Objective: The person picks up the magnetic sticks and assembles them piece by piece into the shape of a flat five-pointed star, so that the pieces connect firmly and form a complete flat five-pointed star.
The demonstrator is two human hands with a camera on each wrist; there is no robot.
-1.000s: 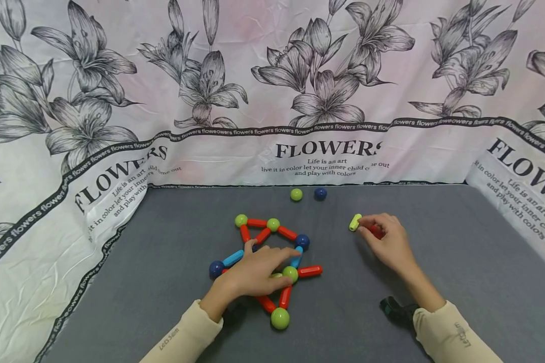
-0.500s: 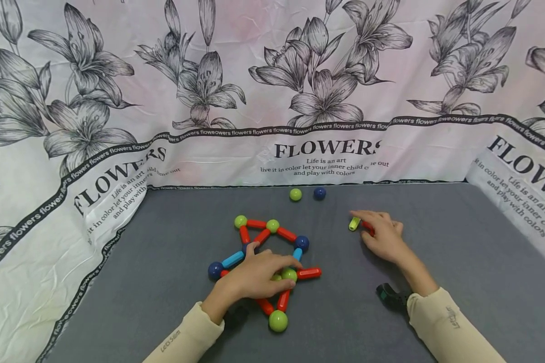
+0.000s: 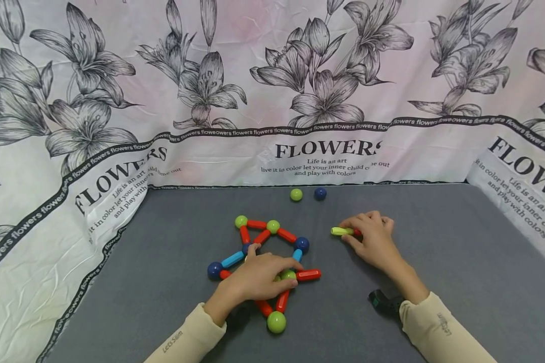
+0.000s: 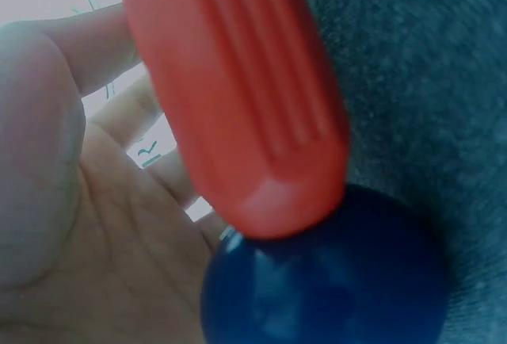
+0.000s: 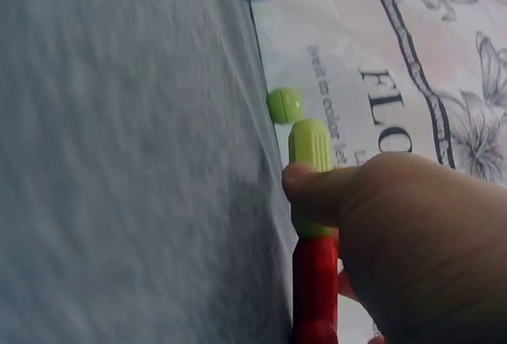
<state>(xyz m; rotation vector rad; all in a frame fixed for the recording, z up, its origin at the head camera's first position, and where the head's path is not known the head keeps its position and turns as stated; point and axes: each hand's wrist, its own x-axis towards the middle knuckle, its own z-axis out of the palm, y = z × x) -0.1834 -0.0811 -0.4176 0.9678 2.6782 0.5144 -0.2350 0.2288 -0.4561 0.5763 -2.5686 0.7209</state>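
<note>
In the head view, my left hand [image 3: 261,275] lies spread over a flat frame of magnetic balls and rods. Its thumb and index finger stand on either side of a green ball [image 3: 288,275], from which a red rod [image 3: 309,275] juts right. The left wrist view shows another red rod [image 4: 245,98] touching a dark blue ball [image 4: 325,273] close to the palm. To the right, my right hand [image 3: 374,239] pinches a yellow-green rod [image 3: 341,231] between thumb and fingers. A red rod [image 5: 315,280] sits end to end with it, partly hidden by the hand.
A loose green ball [image 3: 296,194] and a loose dark blue ball [image 3: 320,193] lie at the back edge of the grey tabletop [image 3: 177,302]. Behind it hangs a flower-printed cloth [image 3: 236,156]. A black wrist camera [image 3: 383,304] sits by the right sleeve.
My right hand has moved left and nearer the frame, turning the yellow-green rod to lie roughly level. The left index fingertip has come down closer to the green ball.
</note>
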